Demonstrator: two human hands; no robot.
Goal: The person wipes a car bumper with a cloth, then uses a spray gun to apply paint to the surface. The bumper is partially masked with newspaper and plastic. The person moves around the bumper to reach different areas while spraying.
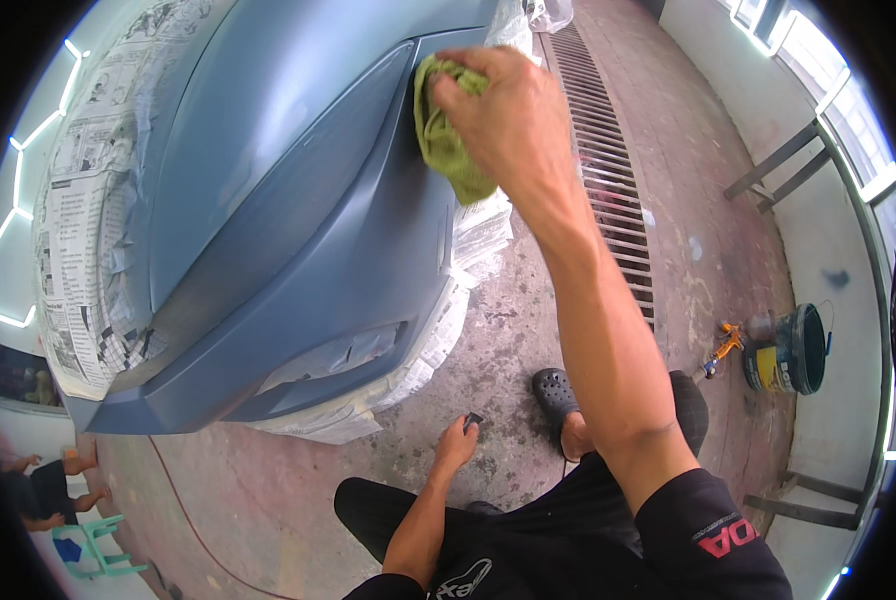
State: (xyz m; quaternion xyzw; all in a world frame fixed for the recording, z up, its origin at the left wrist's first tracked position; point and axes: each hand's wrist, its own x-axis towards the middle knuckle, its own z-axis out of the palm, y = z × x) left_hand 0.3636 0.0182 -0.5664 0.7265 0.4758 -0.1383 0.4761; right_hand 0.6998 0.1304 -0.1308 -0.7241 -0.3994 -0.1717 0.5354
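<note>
My right hand (pixel 508 110) is closed round a bunched yellow-green cloth (pixel 456 160). It presses the cloth to the corner of a matte blue-grey car body (pixel 318 210), at the far end of the long recessed strip. Lower down, my left hand (pixel 455 442) hangs over the floor, apart from the car, and grips a small dark object (pixel 474 421) whose kind I cannot make out. Newspaper masking (pixel 78 230) covers the car's left side, and more masking paper (pixel 333 420) hangs below the lower opening.
A slotted floor drain (pixel 608 190) runs along the right of the car. An orange spray gun (pixel 725 345) is beside a dark bucket (pixel 808 350) near the wall. A hose (pixel 183 510) trails over the floor. At lower left, another person (pixel 53 490) is near a green stool (pixel 98 548).
</note>
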